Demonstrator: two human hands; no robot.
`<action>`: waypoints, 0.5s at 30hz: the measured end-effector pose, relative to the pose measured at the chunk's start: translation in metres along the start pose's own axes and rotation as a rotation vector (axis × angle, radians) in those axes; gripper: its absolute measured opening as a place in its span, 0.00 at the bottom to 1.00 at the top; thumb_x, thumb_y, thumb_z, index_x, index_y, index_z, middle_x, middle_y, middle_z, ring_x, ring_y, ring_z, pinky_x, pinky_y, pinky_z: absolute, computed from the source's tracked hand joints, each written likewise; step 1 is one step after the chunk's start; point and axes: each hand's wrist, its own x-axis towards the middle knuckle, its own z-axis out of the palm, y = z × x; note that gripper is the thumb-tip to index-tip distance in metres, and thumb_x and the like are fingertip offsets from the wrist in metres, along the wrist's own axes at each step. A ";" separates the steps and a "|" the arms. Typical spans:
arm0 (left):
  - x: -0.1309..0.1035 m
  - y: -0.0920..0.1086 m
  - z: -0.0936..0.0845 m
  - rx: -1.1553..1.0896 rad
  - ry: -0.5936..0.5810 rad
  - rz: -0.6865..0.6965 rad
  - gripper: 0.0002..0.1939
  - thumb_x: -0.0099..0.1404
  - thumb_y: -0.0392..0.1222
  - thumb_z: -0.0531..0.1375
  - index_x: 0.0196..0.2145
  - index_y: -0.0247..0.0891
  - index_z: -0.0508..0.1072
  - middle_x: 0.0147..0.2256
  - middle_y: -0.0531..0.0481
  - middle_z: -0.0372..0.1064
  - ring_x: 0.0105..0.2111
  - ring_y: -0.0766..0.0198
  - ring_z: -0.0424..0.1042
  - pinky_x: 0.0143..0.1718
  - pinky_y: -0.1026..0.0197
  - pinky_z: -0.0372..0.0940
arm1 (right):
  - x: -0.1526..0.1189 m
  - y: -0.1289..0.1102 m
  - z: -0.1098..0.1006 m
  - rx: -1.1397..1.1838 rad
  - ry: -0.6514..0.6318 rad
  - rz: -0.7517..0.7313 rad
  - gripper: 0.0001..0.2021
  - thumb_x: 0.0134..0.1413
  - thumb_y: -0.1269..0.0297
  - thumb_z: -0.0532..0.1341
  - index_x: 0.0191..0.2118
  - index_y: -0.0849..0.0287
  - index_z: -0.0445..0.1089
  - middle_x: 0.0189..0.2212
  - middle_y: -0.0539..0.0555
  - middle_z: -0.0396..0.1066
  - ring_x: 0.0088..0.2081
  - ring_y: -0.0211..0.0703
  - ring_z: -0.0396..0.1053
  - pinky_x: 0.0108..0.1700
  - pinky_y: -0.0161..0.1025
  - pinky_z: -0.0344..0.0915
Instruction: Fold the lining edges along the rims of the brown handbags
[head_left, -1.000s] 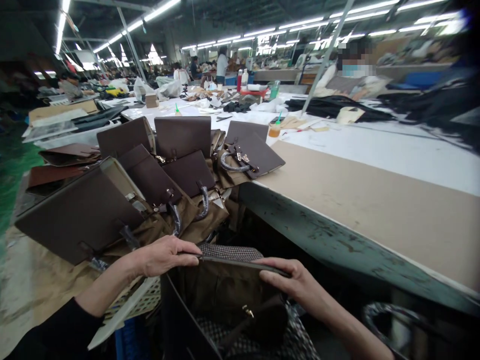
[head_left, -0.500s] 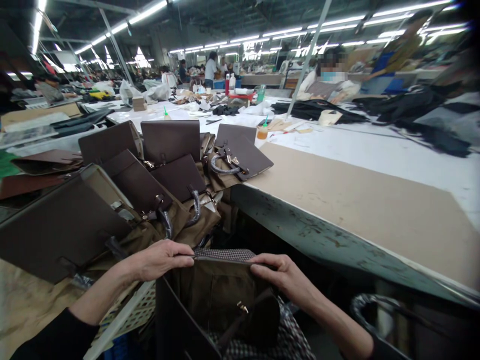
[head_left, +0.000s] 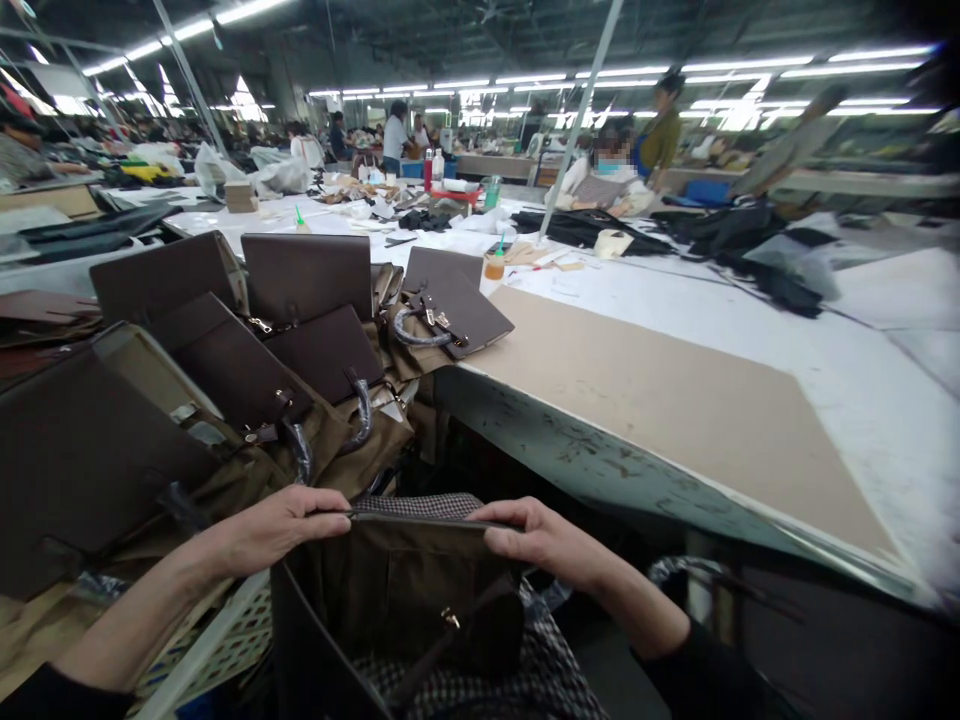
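Between my hands is a handbag (head_left: 420,555) with brown lining and black-and-white houndstooth fabric, its mouth facing up. My left hand (head_left: 281,525) pinches the far rim at its left end, thumb on the near side. At the right end of the same rim, my right hand (head_left: 536,540) pinches the edge between thumb and fingers. A small gold clasp (head_left: 450,618) on a dark strap hangs inside the opening. The bag's lower part runs out of view.
Several dark brown handbags (head_left: 307,275) with plastic-wrapped handles are piled at left. A beige board (head_left: 675,400) lies on the white worktable (head_left: 862,390), whose edge is close beyond my right hand. A glue bottle (head_left: 495,262) stands on it. A yellow plastic crate (head_left: 232,640) is below my left arm.
The view has swung a little to the right, so the table and piled bags appear further left. Both hands keep their pinch on the bag's rim.
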 end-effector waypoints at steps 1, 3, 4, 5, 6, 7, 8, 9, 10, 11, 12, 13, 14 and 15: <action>0.000 0.000 0.000 -0.006 -0.002 0.000 0.21 0.67 0.58 0.54 0.39 0.38 0.75 0.35 0.54 0.70 0.39 0.59 0.66 0.40 0.63 0.57 | -0.002 -0.001 0.000 0.007 -0.017 0.001 0.20 0.55 0.50 0.64 0.46 0.61 0.75 0.38 0.54 0.76 0.39 0.43 0.72 0.44 0.38 0.66; -0.001 0.000 0.000 -0.008 -0.004 0.001 0.21 0.67 0.58 0.55 0.39 0.38 0.75 0.35 0.54 0.70 0.39 0.60 0.66 0.41 0.63 0.57 | -0.004 -0.002 0.003 0.016 -0.031 0.004 0.20 0.58 0.49 0.61 0.43 0.63 0.76 0.35 0.54 0.76 0.38 0.44 0.71 0.44 0.40 0.66; -0.001 0.000 0.001 -0.006 -0.003 0.005 0.20 0.67 0.58 0.55 0.39 0.38 0.75 0.35 0.54 0.70 0.39 0.60 0.66 0.41 0.62 0.57 | -0.005 -0.002 0.005 0.018 -0.024 0.003 0.19 0.59 0.50 0.60 0.41 0.63 0.77 0.34 0.53 0.76 0.37 0.44 0.71 0.44 0.40 0.65; -0.002 0.001 0.001 -0.006 -0.003 0.008 0.20 0.67 0.58 0.55 0.39 0.38 0.75 0.35 0.54 0.70 0.39 0.60 0.66 0.41 0.62 0.57 | -0.005 -0.002 0.008 0.019 -0.006 -0.001 0.19 0.59 0.50 0.60 0.38 0.63 0.77 0.33 0.53 0.75 0.36 0.43 0.70 0.44 0.40 0.65; -0.002 0.001 0.001 -0.006 -0.002 0.009 0.20 0.67 0.57 0.55 0.39 0.38 0.76 0.35 0.54 0.70 0.39 0.60 0.66 0.41 0.62 0.57 | -0.006 -0.003 0.010 0.020 0.015 -0.006 0.18 0.59 0.51 0.60 0.36 0.63 0.77 0.33 0.53 0.75 0.35 0.42 0.70 0.43 0.39 0.64; -0.002 0.001 0.001 -0.008 -0.005 0.010 0.20 0.67 0.57 0.55 0.39 0.38 0.76 0.35 0.54 0.70 0.39 0.60 0.66 0.41 0.62 0.57 | -0.006 -0.003 0.012 0.022 0.034 -0.009 0.17 0.60 0.52 0.60 0.34 0.63 0.76 0.32 0.52 0.75 0.35 0.41 0.69 0.42 0.38 0.64; -0.002 0.001 0.001 -0.011 -0.007 0.010 0.20 0.67 0.57 0.55 0.39 0.38 0.76 0.35 0.54 0.70 0.39 0.60 0.66 0.41 0.62 0.57 | -0.007 -0.002 0.013 0.026 0.049 -0.009 0.17 0.60 0.53 0.60 0.33 0.63 0.76 0.32 0.52 0.75 0.34 0.40 0.69 0.41 0.38 0.63; -0.002 0.000 0.001 -0.014 -0.009 0.009 0.20 0.67 0.57 0.55 0.39 0.38 0.76 0.35 0.54 0.70 0.39 0.60 0.66 0.41 0.62 0.57 | -0.007 -0.002 0.015 0.030 0.060 -0.007 0.17 0.60 0.53 0.60 0.32 0.63 0.76 0.31 0.52 0.75 0.33 0.40 0.68 0.40 0.38 0.63; -0.002 0.000 0.001 -0.017 -0.012 0.006 0.20 0.66 0.57 0.55 0.38 0.38 0.76 0.35 0.54 0.70 0.39 0.60 0.66 0.41 0.62 0.58 | -0.007 -0.001 0.015 0.035 0.069 -0.005 0.16 0.59 0.54 0.60 0.31 0.63 0.76 0.31 0.52 0.75 0.33 0.40 0.68 0.40 0.37 0.63; -0.001 -0.001 0.001 -0.017 -0.012 0.004 0.20 0.66 0.58 0.56 0.38 0.38 0.76 0.35 0.54 0.70 0.39 0.60 0.67 0.41 0.62 0.58 | -0.008 0.000 0.016 0.037 0.079 -0.005 0.16 0.59 0.54 0.61 0.31 0.63 0.76 0.30 0.52 0.75 0.32 0.40 0.68 0.39 0.37 0.62; -0.001 -0.002 0.001 -0.017 -0.012 0.004 0.20 0.66 0.58 0.56 0.38 0.38 0.76 0.35 0.54 0.70 0.39 0.60 0.67 0.41 0.62 0.58 | -0.008 0.001 0.017 0.039 0.089 -0.003 0.16 0.59 0.54 0.61 0.31 0.62 0.76 0.30 0.51 0.75 0.32 0.41 0.68 0.39 0.37 0.62; 0.000 -0.002 0.001 -0.018 -0.011 0.004 0.20 0.66 0.58 0.56 0.38 0.38 0.76 0.35 0.54 0.71 0.39 0.60 0.67 0.41 0.62 0.58 | -0.009 0.003 0.018 0.044 0.101 -0.001 0.16 0.58 0.53 0.62 0.32 0.62 0.76 0.30 0.51 0.75 0.32 0.41 0.69 0.38 0.37 0.62; 0.001 -0.002 0.002 -0.020 -0.011 0.005 0.20 0.66 0.58 0.56 0.39 0.38 0.76 0.36 0.53 0.71 0.39 0.59 0.67 0.41 0.62 0.58 | -0.009 0.005 0.019 0.053 0.116 0.001 0.15 0.57 0.53 0.62 0.32 0.62 0.77 0.30 0.51 0.76 0.32 0.41 0.69 0.37 0.37 0.62; 0.001 -0.002 0.002 -0.021 -0.014 0.005 0.20 0.66 0.58 0.56 0.39 0.39 0.76 0.36 0.53 0.71 0.39 0.59 0.68 0.41 0.62 0.58 | -0.009 0.007 0.021 0.064 0.135 0.002 0.15 0.57 0.53 0.63 0.32 0.62 0.77 0.30 0.51 0.76 0.32 0.41 0.69 0.37 0.36 0.63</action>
